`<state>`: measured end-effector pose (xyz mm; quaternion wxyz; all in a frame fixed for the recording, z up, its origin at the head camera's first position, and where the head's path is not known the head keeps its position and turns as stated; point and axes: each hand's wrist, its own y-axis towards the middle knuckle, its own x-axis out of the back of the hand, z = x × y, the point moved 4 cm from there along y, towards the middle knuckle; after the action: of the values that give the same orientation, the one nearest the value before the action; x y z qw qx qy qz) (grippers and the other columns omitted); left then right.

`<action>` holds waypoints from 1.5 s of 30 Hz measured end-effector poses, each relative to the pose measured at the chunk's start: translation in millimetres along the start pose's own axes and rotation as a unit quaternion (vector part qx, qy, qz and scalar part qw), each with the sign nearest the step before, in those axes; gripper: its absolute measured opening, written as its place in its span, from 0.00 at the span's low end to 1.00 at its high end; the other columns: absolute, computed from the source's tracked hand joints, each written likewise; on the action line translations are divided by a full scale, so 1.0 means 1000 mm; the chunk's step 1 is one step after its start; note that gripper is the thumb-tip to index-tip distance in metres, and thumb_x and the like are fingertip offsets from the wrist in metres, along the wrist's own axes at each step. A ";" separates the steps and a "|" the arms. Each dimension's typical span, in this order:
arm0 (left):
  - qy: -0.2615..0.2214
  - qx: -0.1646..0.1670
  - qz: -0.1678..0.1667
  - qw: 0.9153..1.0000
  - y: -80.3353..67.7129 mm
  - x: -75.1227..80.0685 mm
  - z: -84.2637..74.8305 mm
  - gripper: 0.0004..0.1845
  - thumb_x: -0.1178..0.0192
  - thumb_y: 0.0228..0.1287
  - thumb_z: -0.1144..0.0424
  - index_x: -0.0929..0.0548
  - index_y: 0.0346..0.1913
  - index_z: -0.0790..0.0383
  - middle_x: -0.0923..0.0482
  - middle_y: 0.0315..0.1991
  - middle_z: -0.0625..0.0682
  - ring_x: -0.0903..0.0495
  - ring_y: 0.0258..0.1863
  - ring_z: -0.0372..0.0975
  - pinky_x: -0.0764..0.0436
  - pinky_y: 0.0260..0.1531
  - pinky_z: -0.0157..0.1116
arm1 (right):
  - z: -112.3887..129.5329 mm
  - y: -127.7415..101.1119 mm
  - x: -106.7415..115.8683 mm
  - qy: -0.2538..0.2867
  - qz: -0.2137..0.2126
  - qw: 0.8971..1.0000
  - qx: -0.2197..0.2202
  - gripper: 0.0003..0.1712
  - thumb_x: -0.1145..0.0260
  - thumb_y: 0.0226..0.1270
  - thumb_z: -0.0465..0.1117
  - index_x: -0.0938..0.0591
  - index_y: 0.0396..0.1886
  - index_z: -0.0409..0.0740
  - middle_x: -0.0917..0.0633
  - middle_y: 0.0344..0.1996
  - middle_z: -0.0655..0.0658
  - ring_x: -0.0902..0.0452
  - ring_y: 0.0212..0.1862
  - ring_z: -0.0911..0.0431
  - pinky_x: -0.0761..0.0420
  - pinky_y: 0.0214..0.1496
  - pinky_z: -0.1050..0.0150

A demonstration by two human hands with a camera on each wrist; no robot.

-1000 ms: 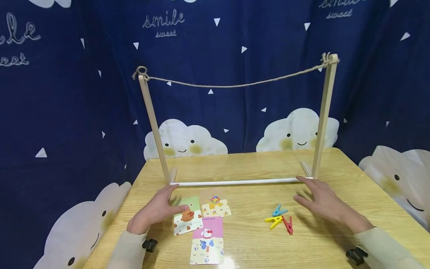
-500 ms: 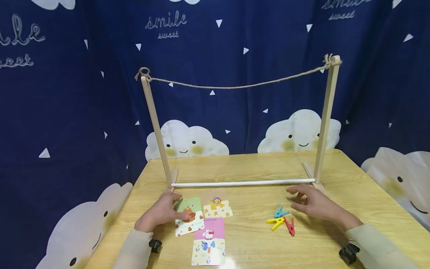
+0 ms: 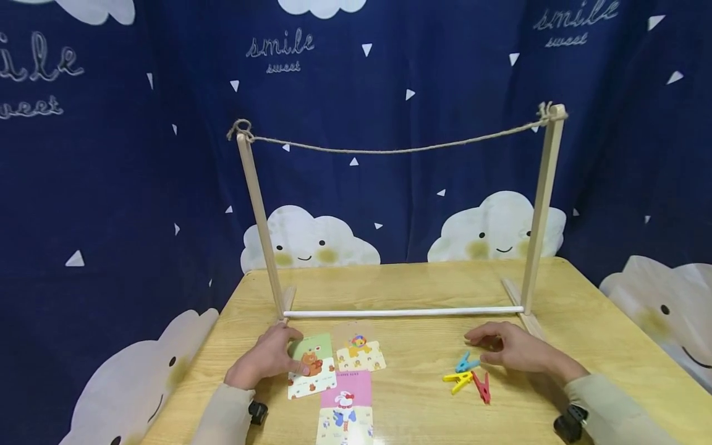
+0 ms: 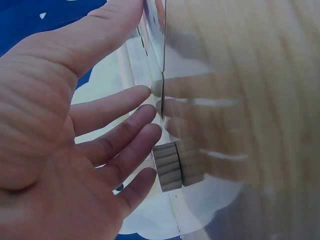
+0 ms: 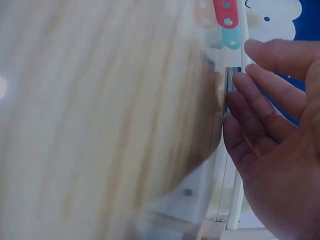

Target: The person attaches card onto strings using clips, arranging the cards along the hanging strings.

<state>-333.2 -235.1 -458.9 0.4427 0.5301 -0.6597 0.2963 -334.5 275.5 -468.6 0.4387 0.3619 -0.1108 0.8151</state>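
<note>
Left fingers [image 4: 115, 103]: I held them slack, empty, at the bear card [image 3: 313, 364].
Right fingers [image 5: 280, 93]: lightly bent, empty, near the pegs [image 3: 460, 380].
Cards [image 3: 345, 403]: lay face up on the counter [image 3: 414, 395], seemingly for viewing.
Pegs: sat clustered, likely for reach.

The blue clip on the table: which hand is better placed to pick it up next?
Probably the right hand: it holds nothing and is close beside the blue clip. The left hand is much farther from it, at the green-and-white bear card.
</note>
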 end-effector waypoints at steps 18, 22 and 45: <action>0.003 0.016 0.014 1.000 0.002 -0.009 0.008 0.41 0.12 0.33 0.46 0.15 0.53 0.61 0.17 0.51 0.52 0.24 0.61 0.52 0.30 0.62 0.59 | -0.004 0.004 -0.011 0.007 0.034 0.999 0.014 0.16 0.23 0.61 0.36 0.12 0.49 0.46 0.15 0.46 0.45 0.23 0.42 0.56 0.22 0.43 0.65; 0.006 0.021 0.021 1.000 0.001 -0.009 0.009 0.40 0.13 0.34 0.46 0.15 0.52 0.61 0.18 0.51 0.52 0.25 0.62 0.53 0.31 0.62 0.60 | -0.006 0.004 -0.013 0.002 0.033 0.999 0.021 0.14 0.23 0.61 0.35 0.11 0.47 0.48 0.15 0.45 0.46 0.24 0.41 0.56 0.22 0.42 0.64; 0.007 0.014 0.011 1.000 0.013 0.000 0.006 0.40 0.12 0.31 0.45 0.19 0.48 0.59 0.20 0.43 0.47 0.25 0.46 0.41 0.30 0.50 0.49 | -0.004 0.011 0.000 0.001 0.023 1.000 0.006 0.12 0.26 0.67 0.40 0.13 0.49 0.48 0.13 0.45 0.49 0.18 0.46 0.57 0.18 0.48 0.65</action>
<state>-347.2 -236.5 -460.7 0.4363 0.5271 -0.6582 0.3140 -345.4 270.4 -470.3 0.4181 0.3609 -0.1136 0.8259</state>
